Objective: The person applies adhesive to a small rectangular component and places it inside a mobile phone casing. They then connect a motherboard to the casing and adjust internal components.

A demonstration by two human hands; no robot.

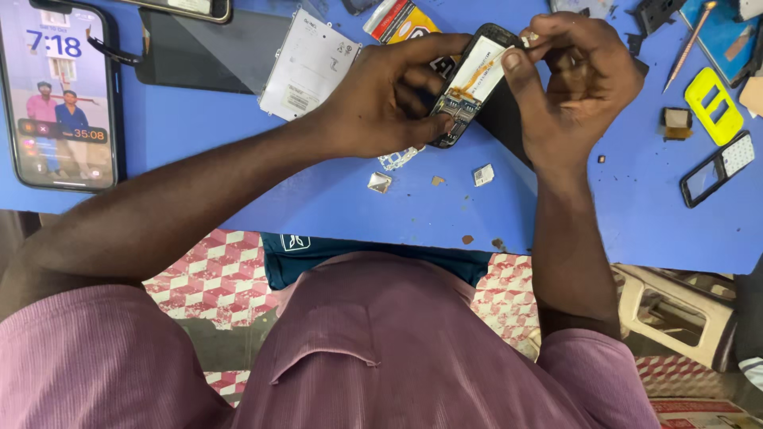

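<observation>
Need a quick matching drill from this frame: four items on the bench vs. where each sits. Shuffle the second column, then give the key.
Things:
1. opened phone
2. lit smartphone
3. yellow frame piece
4. small metal shield

Places:
A. far left edge of the blue table, screen on
B. flat on the table, below the hands
C. held between left hand and right hand
D. right side of the table, beside a screwdriver

Pairs: 1-C, 2-A, 3-D, 4-B
</observation>
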